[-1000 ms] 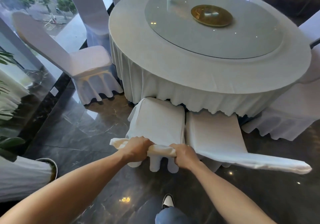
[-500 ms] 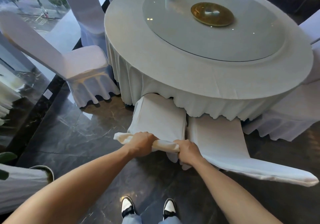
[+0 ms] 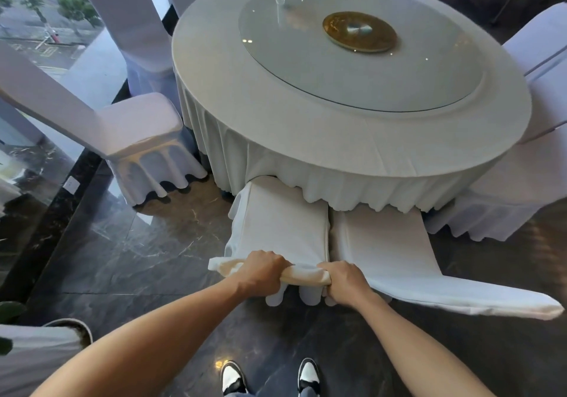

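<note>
A white-covered chair (image 3: 282, 221) stands in front of me with its seat tucked partly under the round table (image 3: 306, 126). My left hand (image 3: 260, 272) grips the top of its backrest, fingers curled over the rolled cover. My right hand (image 3: 345, 281) grips the same top edge at its right end. Between my hands the cream-coloured top of the backrest (image 3: 302, 275) shows. A second covered chair (image 3: 389, 252) stands close beside it on the right, its backrest reaching toward the lower right.
The table carries a glass turntable (image 3: 383, 68) with a gold disc (image 3: 359, 30). More covered chairs stand at left (image 3: 129, 129), back left (image 3: 135, 22) and right (image 3: 518, 194). A window wall runs along the left. A planter (image 3: 40, 347) sits at lower left. My shoes (image 3: 233, 376) are on dark marble floor.
The chair has slid forward, its seat further under the tablecloth. I have stepped closer, and both shoes are now in view. Both hands kept their grip on the backrest.
</note>
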### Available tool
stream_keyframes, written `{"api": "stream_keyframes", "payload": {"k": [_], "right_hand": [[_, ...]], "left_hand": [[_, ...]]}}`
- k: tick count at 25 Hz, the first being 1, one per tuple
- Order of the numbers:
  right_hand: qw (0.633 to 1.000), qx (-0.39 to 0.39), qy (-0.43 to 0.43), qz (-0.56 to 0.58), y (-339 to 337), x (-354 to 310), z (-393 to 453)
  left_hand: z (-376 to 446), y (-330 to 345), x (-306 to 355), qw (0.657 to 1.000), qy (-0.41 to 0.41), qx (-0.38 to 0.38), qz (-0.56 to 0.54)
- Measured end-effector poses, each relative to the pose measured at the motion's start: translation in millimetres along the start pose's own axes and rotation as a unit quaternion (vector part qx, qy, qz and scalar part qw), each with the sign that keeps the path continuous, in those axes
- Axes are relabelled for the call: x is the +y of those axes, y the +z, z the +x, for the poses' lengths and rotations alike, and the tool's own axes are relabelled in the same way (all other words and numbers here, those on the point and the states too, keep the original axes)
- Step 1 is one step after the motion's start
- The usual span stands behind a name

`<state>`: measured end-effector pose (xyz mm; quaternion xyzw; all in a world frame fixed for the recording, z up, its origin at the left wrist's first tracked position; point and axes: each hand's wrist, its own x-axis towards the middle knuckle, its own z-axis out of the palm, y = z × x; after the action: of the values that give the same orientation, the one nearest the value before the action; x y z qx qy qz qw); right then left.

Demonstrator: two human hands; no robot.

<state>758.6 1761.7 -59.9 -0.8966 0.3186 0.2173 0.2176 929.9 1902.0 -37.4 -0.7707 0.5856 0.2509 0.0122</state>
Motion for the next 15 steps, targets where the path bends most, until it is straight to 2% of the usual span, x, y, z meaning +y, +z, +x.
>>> {"api": "stream_keyframes", "payload": {"k": [3,7,8,10,12,15], "right_hand": [[0.997,-0.076,0.021,0.001,-11,-3,5],[0.964,-0.260,0.010,-0.056,-51,-26,26],[0.957,-0.282,0.009,-0.070,-59,-35,33],[0.959,-0.276,0.027,-0.051,-70,-61,47],[0.972,-0.233,0.030,-0.015,-80,-87,63],[0.986,-0.165,-0.002,-0.030,-91,-148,89]], "left_hand": [[-5,-1,-10,0.999,0.019,-0.010,-0.045],[-18,-2,-47,0.987,0.039,-0.055,-0.144],[-23,-5,-56,0.986,0.041,-0.060,-0.150],[-36,-14,-82,0.987,0.042,-0.056,-0.148],[-46,-23,-114,0.988,0.027,-0.050,-0.141],[-65,-38,-176,0.994,-0.017,-0.014,-0.107]]}}
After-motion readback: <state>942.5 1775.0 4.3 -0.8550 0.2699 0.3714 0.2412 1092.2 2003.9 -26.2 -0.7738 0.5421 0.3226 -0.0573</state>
